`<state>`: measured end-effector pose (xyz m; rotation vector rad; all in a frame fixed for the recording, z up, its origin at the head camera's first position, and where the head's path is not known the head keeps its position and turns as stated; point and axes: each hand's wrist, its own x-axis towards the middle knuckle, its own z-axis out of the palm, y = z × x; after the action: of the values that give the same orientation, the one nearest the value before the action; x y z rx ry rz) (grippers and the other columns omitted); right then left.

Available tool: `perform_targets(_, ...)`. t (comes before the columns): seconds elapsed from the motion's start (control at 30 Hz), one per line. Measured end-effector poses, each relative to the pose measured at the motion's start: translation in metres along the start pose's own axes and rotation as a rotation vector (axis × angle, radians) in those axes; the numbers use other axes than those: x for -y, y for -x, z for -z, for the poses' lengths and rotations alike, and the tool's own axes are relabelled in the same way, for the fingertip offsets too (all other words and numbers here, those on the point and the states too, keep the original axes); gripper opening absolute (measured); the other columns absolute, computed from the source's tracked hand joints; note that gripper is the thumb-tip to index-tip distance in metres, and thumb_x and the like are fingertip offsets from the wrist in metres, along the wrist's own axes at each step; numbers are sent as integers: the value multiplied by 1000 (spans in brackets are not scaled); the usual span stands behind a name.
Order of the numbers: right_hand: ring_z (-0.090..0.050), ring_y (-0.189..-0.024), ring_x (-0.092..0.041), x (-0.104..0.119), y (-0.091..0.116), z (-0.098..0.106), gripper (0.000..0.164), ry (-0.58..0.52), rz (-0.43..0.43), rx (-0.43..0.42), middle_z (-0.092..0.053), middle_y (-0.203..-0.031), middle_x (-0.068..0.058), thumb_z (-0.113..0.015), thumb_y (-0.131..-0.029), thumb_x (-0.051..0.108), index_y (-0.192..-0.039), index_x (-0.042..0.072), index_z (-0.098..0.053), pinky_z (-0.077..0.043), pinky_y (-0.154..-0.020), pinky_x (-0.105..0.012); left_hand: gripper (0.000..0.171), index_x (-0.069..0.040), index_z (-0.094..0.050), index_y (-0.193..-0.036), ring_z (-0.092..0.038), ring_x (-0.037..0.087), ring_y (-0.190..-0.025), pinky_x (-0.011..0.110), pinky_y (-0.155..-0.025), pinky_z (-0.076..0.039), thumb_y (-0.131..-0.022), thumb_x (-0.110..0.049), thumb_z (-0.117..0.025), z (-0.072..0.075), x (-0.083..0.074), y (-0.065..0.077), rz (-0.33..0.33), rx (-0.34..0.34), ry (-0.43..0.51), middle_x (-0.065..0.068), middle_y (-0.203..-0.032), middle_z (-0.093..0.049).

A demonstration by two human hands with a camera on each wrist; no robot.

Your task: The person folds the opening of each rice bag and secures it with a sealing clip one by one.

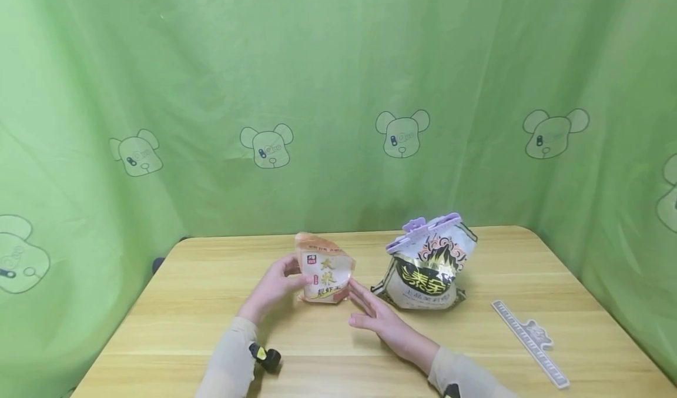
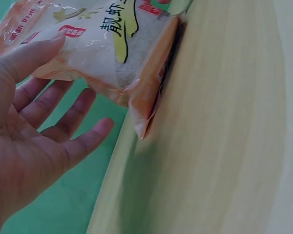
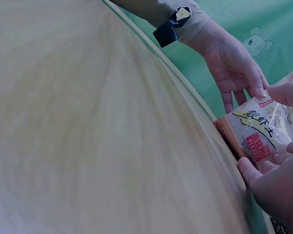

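A small orange-and-white plastic bag of rice (image 1: pixel 327 271) stands on the table, its top leaning left. My left hand (image 1: pixel 277 280) holds its left side, with the thumb across the front and some fingers behind; the lower fingers spread free of it in the left wrist view. On the other side, my right hand (image 1: pixel 388 324) touches the lower right edge with nearly straight fingers, and its thumb is apart. The right wrist view shows both hands around the bag (image 3: pixel 256 129). To the right sits a larger rice bag (image 1: pixel 423 280), its folded top held by a purple sealing clip (image 1: pixel 423 232).
A pale, long sealing clip (image 1: pixel 530 344) lies at the right of the wooden table (image 1: pixel 174 327). Green curtains (image 1: pixel 328 80) with bear-head prints hang behind and at both sides. A black strapped device (image 1: pixel 266 357) is on the left wrist.
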<state>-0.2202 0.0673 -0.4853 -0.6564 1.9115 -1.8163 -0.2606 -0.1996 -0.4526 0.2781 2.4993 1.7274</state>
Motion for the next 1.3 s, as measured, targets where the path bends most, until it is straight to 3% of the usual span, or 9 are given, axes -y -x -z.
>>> perform_targets(0.33,-20,-137,-25,6,-2,0,73,-25,11,-157,-19,-150,-1,-60,-84,19,-142,21,-17,-18,-111,-47,59,-23,-47,-122,-49,22,-117,46,-101,-37,-70,-31,-74,14,-14,2,-31,-55,25,-1,-122,-56)
perform_targets(0.57,-23,-136,-26,17,-4,-2,75,-24,36,-276,-22,-149,-3,-63,-80,23,-142,19,-20,-21,-110,-48,62,-24,-42,-127,-46,25,-120,48,-99,-38,-73,-29,-73,25,-33,8,-105,-84,-7,3,-127,-51)
perform_targets(0.73,-23,-136,-26,27,-7,-1,75,41,96,-311,-23,-148,-4,-63,-81,26,-141,16,-21,-23,-110,-47,62,-26,-41,-128,-43,25,-123,52,-101,-34,-74,-30,-71,28,-51,13,-163,-139,-147,1,-130,-48)
perform_targets(0.83,-24,-135,-28,33,-8,-1,74,125,159,-328,-23,-148,-7,-63,-81,25,-141,13,-21,-23,-109,-48,66,-24,-38,-132,-40,26,-125,53,-102,-33,-74,-29,-71,27,-60,16,-212,-178,-294,2,-134,-44)
perform_targets(0.97,-27,-134,-29,44,-8,-1,71,258,196,-374,-24,-148,-7,-62,-82,31,-141,18,-23,-28,-107,-47,72,-24,-34,-135,-35,26,-129,52,-105,-29,-74,-28,-72,23,-71,18,-251,-231,-446,2,-139,-39)
perform_targets(1.13,-31,-131,-32,60,-13,-3,68,323,199,-394,-23,-148,-6,-61,-83,35,-140,26,-24,-30,-106,-47,69,-24,-37,-133,-33,24,-129,50,-107,-27,-74,-29,-72,17,-83,15,-295,-243,-515,0,-139,-39)
perform_targets(1.3,-29,-133,-27,69,-25,-1,65,341,240,-414,-27,-146,-5,-60,-84,17,-139,23,-27,-28,-108,-46,65,-20,-41,-131,-32,22,-129,49,-107,-27,-74,-26,-71,11,-93,7,-332,-223,-509,0,-137,-41)
